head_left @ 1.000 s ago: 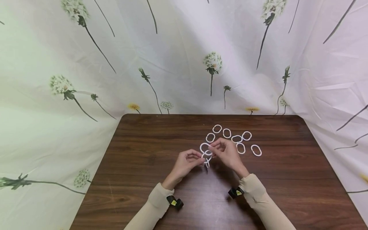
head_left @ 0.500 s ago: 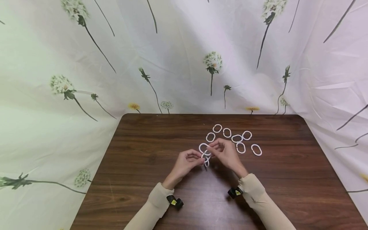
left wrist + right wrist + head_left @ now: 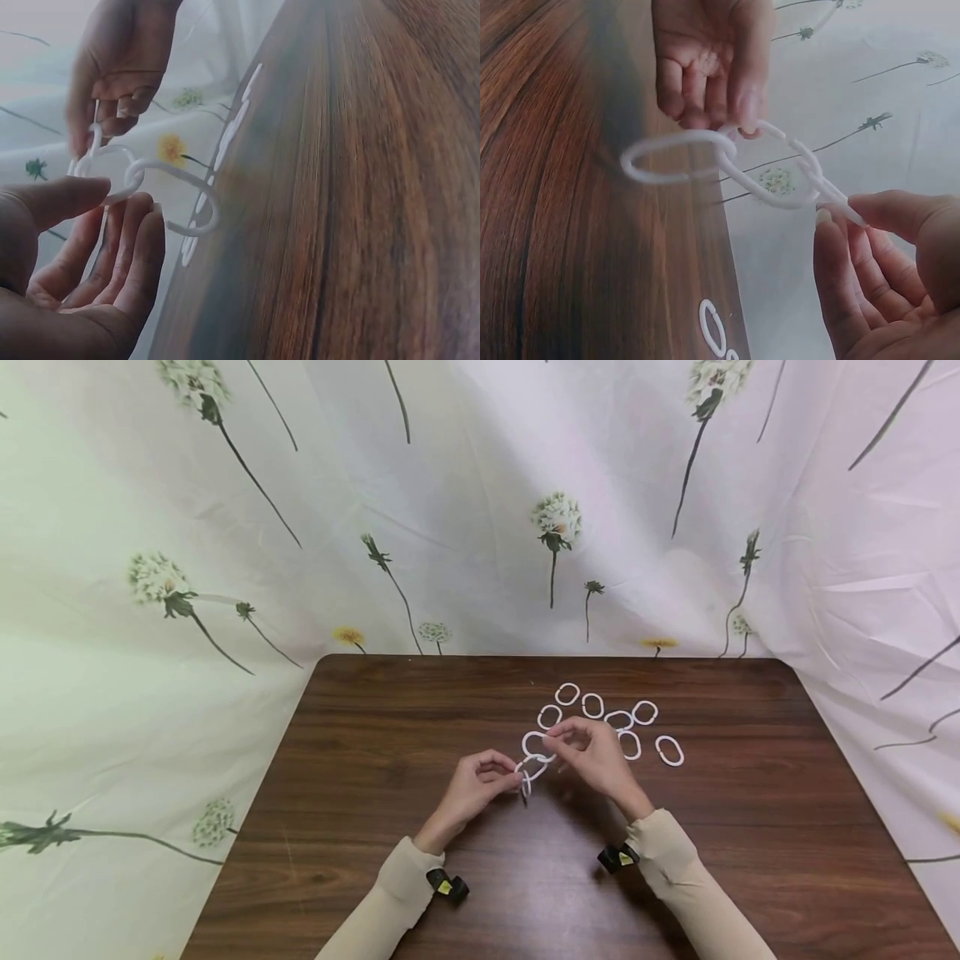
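A short chain of white plastic shower curtain rings is strung between my two hands over the table. My right hand (image 3: 600, 760) pinches the end ring (image 3: 524, 746) between thumb and fingertips. With thumb and fingers, my left hand (image 3: 471, 789) pinches the middle ring (image 3: 756, 194), which is linked through the right hand's ring. Another ring (image 3: 676, 137) hangs from the middle one, below my left fingertips. In the left wrist view this hanging ring (image 3: 213, 196) shows a gap in its side.
Several loose white rings (image 3: 660, 749) lie flat on the dark wooden table (image 3: 360, 710), beyond and right of my right hand. Behind the table hangs a white cloth (image 3: 465, 527) printed with flowers. Each wrist wears a small black camera (image 3: 450, 887).
My left hand has shifted slightly left, drawing the middle and hanging rings with it, so the chain is stretched more between the hands. The right hand stays almost in place, still pinching its ring.
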Action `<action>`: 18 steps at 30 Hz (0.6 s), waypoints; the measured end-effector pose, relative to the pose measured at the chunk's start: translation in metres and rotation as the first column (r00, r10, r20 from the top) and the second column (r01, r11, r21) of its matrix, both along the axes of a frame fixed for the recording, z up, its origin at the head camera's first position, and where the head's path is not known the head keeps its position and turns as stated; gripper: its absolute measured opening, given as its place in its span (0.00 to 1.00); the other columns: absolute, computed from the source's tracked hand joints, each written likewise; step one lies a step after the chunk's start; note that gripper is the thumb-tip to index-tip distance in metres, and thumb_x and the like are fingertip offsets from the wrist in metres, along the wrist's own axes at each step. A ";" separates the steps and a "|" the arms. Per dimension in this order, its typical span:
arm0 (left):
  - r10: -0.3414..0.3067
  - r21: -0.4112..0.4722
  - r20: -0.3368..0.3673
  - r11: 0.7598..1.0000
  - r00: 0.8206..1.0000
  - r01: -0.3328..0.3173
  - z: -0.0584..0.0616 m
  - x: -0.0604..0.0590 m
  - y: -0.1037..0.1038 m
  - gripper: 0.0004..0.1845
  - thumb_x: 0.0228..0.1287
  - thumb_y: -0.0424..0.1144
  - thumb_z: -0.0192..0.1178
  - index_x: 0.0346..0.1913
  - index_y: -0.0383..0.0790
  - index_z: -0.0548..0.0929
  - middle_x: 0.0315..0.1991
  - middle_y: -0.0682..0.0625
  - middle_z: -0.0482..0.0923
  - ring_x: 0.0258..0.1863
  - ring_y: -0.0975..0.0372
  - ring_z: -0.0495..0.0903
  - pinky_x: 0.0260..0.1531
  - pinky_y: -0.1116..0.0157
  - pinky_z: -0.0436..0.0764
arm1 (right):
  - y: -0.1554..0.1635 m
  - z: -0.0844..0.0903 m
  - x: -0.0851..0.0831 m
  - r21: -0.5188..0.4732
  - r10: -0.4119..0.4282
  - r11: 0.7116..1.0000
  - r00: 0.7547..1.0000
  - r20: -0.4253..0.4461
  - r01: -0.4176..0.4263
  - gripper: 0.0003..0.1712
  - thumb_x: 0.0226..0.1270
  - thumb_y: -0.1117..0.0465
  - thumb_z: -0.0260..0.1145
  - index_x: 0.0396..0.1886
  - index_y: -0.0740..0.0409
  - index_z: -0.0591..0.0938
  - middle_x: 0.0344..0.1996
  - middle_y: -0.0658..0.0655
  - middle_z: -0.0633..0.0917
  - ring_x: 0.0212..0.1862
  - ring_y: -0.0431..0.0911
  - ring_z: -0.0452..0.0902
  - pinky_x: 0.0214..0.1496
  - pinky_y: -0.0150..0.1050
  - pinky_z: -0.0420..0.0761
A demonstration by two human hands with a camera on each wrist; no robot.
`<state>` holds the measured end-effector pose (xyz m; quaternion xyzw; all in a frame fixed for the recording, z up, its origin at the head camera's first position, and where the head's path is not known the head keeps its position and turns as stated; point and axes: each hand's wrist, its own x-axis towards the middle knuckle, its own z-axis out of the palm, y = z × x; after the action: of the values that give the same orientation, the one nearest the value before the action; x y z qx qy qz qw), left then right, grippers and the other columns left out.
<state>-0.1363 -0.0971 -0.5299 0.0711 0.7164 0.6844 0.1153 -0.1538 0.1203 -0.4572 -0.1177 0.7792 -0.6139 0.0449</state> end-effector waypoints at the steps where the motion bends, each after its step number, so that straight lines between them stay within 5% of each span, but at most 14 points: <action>1: -0.002 -0.003 -0.001 1.000 1.000 0.002 0.000 0.000 -0.001 0.15 0.58 0.31 0.69 0.43 0.24 0.80 0.36 0.40 0.86 0.32 0.63 0.87 0.38 0.57 0.89 | -0.001 0.000 0.000 -0.005 0.002 1.000 1.000 0.003 -0.002 0.09 0.63 0.67 0.69 0.38 0.70 0.84 0.32 0.74 0.86 0.22 0.48 0.85 0.28 0.52 0.88; 7: -0.012 -0.025 -0.013 1.000 1.000 0.012 0.001 0.000 -0.004 0.14 0.59 0.31 0.68 0.44 0.25 0.81 0.39 0.32 0.85 0.34 0.55 0.88 0.36 0.58 0.89 | -0.002 0.003 -0.001 -0.007 0.014 1.000 1.000 0.002 -0.014 0.08 0.64 0.66 0.69 0.38 0.69 0.84 0.32 0.70 0.87 0.27 0.66 0.84 0.29 0.52 0.88; 18: 0.018 -0.014 -0.029 1.000 0.999 -0.018 0.002 -0.002 -0.009 0.10 0.62 0.33 0.67 0.42 0.29 0.82 0.40 0.29 0.83 0.38 0.39 0.85 0.40 0.51 0.88 | -0.004 0.004 0.002 0.018 0.019 1.000 1.000 0.009 -0.019 0.08 0.64 0.65 0.69 0.37 0.68 0.85 0.32 0.73 0.86 0.26 0.68 0.82 0.22 0.39 0.86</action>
<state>-0.1387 -0.1057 -0.5284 0.0738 0.7236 0.6791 0.0991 -0.1522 0.1161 -0.4535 -0.1218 0.7833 -0.6071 0.0554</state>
